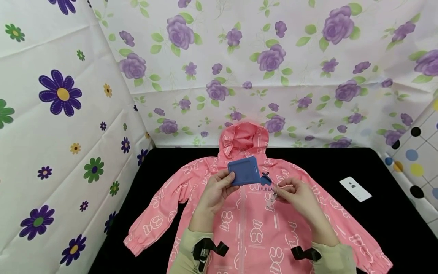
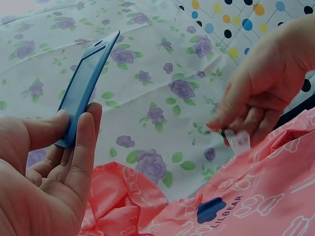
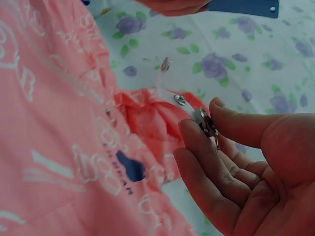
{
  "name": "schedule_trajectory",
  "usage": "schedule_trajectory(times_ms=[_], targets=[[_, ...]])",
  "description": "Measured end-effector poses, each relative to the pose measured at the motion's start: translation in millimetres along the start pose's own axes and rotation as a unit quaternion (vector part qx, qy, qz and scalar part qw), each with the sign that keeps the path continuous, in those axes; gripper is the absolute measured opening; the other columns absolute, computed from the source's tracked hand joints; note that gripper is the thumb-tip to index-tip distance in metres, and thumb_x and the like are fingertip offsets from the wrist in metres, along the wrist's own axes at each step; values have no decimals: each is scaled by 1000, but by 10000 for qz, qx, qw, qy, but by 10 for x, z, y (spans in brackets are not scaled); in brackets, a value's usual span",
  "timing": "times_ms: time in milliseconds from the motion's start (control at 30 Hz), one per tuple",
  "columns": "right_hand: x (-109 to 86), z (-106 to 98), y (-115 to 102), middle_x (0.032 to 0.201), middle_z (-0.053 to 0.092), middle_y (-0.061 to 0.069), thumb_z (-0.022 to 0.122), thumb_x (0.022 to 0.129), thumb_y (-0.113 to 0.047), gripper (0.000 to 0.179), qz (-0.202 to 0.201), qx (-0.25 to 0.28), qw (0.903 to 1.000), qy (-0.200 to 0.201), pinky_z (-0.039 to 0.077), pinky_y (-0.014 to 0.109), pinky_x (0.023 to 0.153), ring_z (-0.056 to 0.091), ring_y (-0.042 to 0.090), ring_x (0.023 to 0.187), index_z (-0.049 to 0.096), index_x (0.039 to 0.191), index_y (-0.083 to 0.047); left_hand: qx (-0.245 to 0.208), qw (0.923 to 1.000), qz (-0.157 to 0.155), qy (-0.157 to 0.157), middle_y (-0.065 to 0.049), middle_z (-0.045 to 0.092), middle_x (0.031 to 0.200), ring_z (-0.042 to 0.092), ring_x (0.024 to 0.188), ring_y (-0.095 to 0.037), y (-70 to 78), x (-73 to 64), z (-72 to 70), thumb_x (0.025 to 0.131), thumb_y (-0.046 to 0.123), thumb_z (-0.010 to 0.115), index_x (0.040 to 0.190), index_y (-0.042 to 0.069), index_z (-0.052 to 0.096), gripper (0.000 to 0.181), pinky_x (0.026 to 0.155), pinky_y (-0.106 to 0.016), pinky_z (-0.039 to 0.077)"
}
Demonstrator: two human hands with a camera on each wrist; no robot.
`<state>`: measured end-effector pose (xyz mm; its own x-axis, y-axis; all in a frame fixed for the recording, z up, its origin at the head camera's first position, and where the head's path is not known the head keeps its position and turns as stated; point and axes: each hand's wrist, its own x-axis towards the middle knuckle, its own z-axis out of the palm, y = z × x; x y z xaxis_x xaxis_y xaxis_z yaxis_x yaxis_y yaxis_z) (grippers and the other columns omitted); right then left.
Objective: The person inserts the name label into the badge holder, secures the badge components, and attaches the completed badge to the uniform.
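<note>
Over the pink jacket (image 1: 253, 217), a blue badge holder (image 1: 244, 170) is being gripped by the left hand (image 1: 216, 190), thumb on its face. Toward four o'clock from it, a metal clip (image 3: 210, 127) is being pinched by the right hand (image 1: 297, 195), its clear strap (image 3: 167, 93) seemingly unsnapped. Progress, as judged: holder and clip are being held apart, joining apparently not yet done; no card is being shown on the holder's visible face. At three o'clock of the right hand, a white card (image 1: 355, 189) is being supported by the black table (image 1: 403, 232). LILBEAR lettering (image 1: 265, 188) is being partly hidden by the right fingers; no other obstruction is being noted.
</note>
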<state>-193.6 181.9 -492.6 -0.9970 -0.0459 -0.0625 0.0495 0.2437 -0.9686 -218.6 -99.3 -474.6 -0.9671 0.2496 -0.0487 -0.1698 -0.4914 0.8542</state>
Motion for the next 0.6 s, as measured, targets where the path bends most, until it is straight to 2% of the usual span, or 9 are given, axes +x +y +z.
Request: schedule_trajectory(times_ms=[100, 233, 367, 600], targets=[[58, -7, 125, 91, 79, 12, 81, 99, -19, 36, 78, -344, 9994, 66, 65, 31, 78, 77, 19, 83, 59, 115, 4, 15, 10000, 31, 83, -8, 77, 94, 77, 82, -13, -8, 3, 6, 107, 3, 60, 119, -1, 70, 16, 78, -23, 64], [117, -2, 265, 87, 78, 5, 83, 97, -23, 36, 117, -1008, 9946, 215, 57, 22, 73, 73, 15, 81, 60, 111, 0, 34, 9998, 72, 161, -7, 77, 93, 77, 82, -13, -12, 3, 3, 107, 5, 62, 118, -1, 71, 15, 79, -23, 64], [150, 7, 352, 81, 73, 2, 83, 97, -25, 35, 123, -1416, 9891, 385, 50, 23, 69, 67, 15, 76, 59, 107, -2, 29, 9998, 89, 168, -7, 77, 92, 77, 83, -13, -17, 11, -5, 108, 5, 62, 116, 0, 72, 14, 79, -23, 64], [154, 43, 396, 68, 53, -2, 83, 96, -31, 34, 129, -1780, 9827, 495, 39, 27, 60, 51, 17, 66, 60, 93, -7, -23, 9997, 77, 215, -7, 77, 92, 77, 82, -13, -11, 9, 1, 108, 5, 61, 114, 1, 73, 13, 78, -23, 64]])
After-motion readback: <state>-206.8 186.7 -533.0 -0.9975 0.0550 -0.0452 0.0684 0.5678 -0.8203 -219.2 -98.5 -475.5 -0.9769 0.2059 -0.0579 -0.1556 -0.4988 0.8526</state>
